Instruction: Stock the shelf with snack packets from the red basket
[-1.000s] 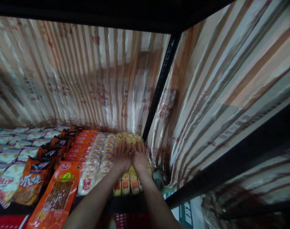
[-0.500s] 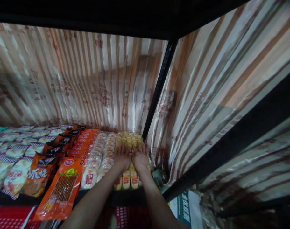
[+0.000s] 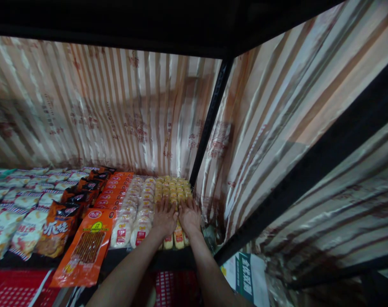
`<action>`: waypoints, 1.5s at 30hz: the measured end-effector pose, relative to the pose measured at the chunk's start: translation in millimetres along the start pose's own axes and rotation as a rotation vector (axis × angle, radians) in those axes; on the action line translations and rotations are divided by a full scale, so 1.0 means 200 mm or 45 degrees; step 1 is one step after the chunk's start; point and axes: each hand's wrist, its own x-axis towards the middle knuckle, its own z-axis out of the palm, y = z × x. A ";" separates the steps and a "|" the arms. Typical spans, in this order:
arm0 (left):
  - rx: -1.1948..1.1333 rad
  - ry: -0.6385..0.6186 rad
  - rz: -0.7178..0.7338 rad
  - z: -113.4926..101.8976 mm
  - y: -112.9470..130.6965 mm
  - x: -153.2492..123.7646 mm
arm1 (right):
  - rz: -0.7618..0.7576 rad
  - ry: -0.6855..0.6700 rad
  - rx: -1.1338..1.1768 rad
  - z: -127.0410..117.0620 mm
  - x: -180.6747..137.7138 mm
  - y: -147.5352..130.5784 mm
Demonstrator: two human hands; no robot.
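Both my hands lie palm down on rows of small yellow packaged snacks (image 3: pixel 172 184) at the right end of the shelf. My left hand (image 3: pixel 165 216) has its fingers stretched out over the left rows. Beside it, my right hand (image 3: pixel 189 214) spreads its fingers over the right rows, thumbs close together. Neither hand is wrapped round a pack. Just left of them run rows of white round packaged snacks (image 3: pixel 141 228). Further left, an orange snack packet (image 3: pixel 89 245) leans out over the shelf edge, before a stack of similar orange packets (image 3: pixel 114 189).
Orange-black bags (image 3: pixel 57 228) and white snack bags (image 3: pixel 29 232) fill the shelf's left side. A black post (image 3: pixel 211 121) rises at the back corner, with a black beam (image 3: pixel 302 170) on the right. Striped sheeting (image 3: pixel 142 98) hangs behind. Red baskets (image 3: pixel 18 294) stand below.
My hands have slid slightly toward me over the yellow packs, uncovering more of the back rows. The fingers stay stretched out. The camera view has shifted slightly.
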 end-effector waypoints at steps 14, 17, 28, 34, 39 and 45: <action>0.075 0.158 0.074 0.02 0.02 -0.13 | 0.073 0.158 0.019 0.06 -0.14 0.04; 0.039 0.122 0.066 0.02 0.03 -0.13 | 0.067 0.145 0.030 0.06 -0.13 0.04; 0.028 0.309 0.053 0.01 0.02 -0.26 | 0.160 0.348 0.222 0.11 -0.25 0.10; 0.012 0.402 0.011 0.06 0.03 -0.38 | 0.101 0.394 0.442 0.21 -0.32 0.15; -0.001 0.454 0.058 0.10 0.02 -0.38 | 0.036 0.472 0.541 0.28 -0.33 0.15; 0.006 0.476 0.090 0.11 0.01 -0.38 | 0.024 0.463 0.485 0.31 -0.33 0.16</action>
